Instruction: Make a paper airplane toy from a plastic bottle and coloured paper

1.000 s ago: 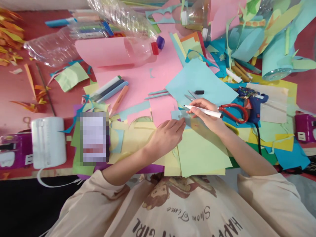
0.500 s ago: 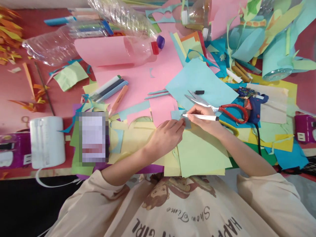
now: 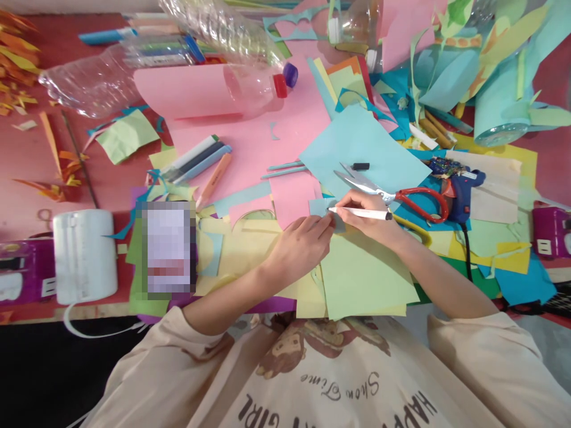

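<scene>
My right hand [image 3: 363, 215] grips a slim white marker [image 3: 363, 213] with a black end, fingers closed round it near the tip. The tip rests on a small piece of light blue paper [image 3: 317, 207]. My left hand [image 3: 306, 241] is closed at that paper's lower edge, its bent fingertips holding it; the thumb is hidden. A loose black cap [image 3: 361, 166] lies above on a larger light blue sheet [image 3: 348, 139]. Open scissors [image 3: 401, 199] with red handles lie just beyond my right hand. Under my wrists are pale green sheets [image 3: 366, 276].
A blue glue gun [image 3: 461, 193] with a cord lies right. Several markers [image 3: 196, 160] and a phone-like device [image 3: 168, 249] with a blurred screen are left, beside a white case [image 3: 84, 255]. Plastic bottles [image 3: 254, 89] and paper scraps crowd the back.
The marker has shifted slightly left, its tip moving a little across the small blue paper with my right hand. My left hand stays in place.
</scene>
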A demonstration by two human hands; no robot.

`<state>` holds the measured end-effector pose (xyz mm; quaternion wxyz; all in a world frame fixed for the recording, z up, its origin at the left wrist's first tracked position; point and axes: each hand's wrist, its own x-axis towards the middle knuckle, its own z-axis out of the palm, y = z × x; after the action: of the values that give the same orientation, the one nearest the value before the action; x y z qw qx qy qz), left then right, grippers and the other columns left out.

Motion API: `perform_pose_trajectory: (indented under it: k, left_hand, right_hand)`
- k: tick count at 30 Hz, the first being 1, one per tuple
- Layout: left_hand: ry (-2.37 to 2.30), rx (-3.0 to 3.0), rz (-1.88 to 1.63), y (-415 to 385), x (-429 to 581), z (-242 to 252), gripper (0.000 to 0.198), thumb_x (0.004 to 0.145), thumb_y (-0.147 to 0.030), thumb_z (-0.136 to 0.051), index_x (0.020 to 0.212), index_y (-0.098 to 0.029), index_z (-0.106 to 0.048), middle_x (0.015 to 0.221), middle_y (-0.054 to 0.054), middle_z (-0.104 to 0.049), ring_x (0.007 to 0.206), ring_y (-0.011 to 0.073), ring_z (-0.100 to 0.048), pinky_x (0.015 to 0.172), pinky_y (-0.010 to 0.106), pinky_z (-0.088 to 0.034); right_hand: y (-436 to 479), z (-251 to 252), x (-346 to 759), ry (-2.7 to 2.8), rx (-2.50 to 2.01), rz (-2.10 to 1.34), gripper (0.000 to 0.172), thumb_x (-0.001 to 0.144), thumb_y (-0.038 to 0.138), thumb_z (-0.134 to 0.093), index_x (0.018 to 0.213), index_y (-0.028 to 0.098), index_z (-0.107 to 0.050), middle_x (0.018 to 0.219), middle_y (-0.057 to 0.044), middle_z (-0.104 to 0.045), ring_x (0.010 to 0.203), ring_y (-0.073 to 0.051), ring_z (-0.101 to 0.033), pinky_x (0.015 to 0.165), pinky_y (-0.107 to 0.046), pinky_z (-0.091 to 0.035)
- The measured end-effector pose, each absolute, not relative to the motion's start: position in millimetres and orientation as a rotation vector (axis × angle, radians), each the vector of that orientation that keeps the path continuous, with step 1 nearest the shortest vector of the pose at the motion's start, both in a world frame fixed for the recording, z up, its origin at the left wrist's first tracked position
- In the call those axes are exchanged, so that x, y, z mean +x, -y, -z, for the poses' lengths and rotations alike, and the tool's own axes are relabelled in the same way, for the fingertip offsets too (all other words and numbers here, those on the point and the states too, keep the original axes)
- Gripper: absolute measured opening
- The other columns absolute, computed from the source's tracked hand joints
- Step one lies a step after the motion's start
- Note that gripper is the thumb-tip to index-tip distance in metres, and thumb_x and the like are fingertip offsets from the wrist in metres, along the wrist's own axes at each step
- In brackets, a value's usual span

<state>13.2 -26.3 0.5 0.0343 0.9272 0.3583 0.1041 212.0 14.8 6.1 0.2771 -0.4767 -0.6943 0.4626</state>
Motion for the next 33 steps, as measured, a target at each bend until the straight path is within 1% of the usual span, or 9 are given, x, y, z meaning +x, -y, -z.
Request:
perform_pose_trajectory:
  k: [7,13,18,23,29,33]
  left_hand:
    - [-1.117,2.919,-0.349,25.9,13.6,-0.6,0.026,0.091,-0.012,-0.046,0.109,-0.011,-0.064,0.119,0.008,-0.070,0.093,0.0201,-0.064,0.074,0.034,-0.054]
    - [-1.112,2.904,-0.311,26.2,13.1,0.1,0.027,0.092,-0.012,-0.046,0.112,-0.012,-0.063,0.122,0.009,-0.068,0.094,0.0199,-0.063,0.076,0.035,-0.053]
    - [-1.125,2.927,-0.357,25.9,13.4,-0.1,0.027,0.091,-0.012,-0.046,0.112,-0.011,-0.064,0.120,0.008,-0.070,0.093,0.0193,-0.064,0.076,0.033,-0.053]
    - [-1.127,2.934,-0.386,25.4,13.6,-0.6,0.026,0.090,-0.011,-0.047,0.110,-0.011,-0.065,0.119,0.007,-0.071,0.092,0.0190,-0.064,0.075,0.032,-0.053]
    - [-1.116,2.923,-0.413,25.3,13.6,-0.5,0.026,0.090,-0.011,-0.049,0.110,-0.010,-0.065,0.118,0.009,-0.071,0.091,0.0199,-0.064,0.075,0.033,-0.054]
    - [-1.124,2.913,-0.395,25.7,13.6,0.0,0.027,0.090,-0.011,-0.048,0.112,-0.010,-0.064,0.119,0.010,-0.070,0.092,0.0198,-0.064,0.075,0.034,-0.054]
  right_hand:
    - [-16.0,-3.7,211.5,1.858,-1.260,-1.241,0.027,0.088,0.045,-0.059,0.080,0.020,-0.061,0.072,0.000,-0.066,0.061,-0.012,-0.052,0.054,-0.026,-0.037]
    - [-16.0,-2.1,211.8,1.801,-1.246,-1.278,0.023,0.088,0.041,-0.061,0.080,0.020,-0.060,0.073,0.000,-0.066,0.062,-0.012,-0.054,0.055,-0.026,-0.037]
    - [-15.3,-2.5,210.9,1.772,-1.279,-1.266,0.023,0.087,0.042,-0.061,0.079,0.020,-0.059,0.071,0.001,-0.064,0.062,-0.012,-0.053,0.057,-0.026,-0.038]
    - [-15.6,-1.7,210.4,1.763,-1.287,-1.232,0.026,0.088,0.043,-0.061,0.077,0.020,-0.058,0.066,0.002,-0.060,0.057,-0.010,-0.049,0.054,-0.025,-0.038]
    - [-15.1,-3.6,210.5,1.762,-1.297,-1.178,0.028,0.088,0.044,-0.060,0.075,0.020,-0.057,0.064,0.002,-0.059,0.057,-0.011,-0.050,0.055,-0.025,-0.038]
    - [-14.3,-4.9,210.8,1.748,-1.326,-1.180,0.025,0.088,0.040,-0.061,0.074,0.020,-0.056,0.059,0.004,-0.056,0.053,-0.010,-0.049,0.053,-0.025,-0.038]
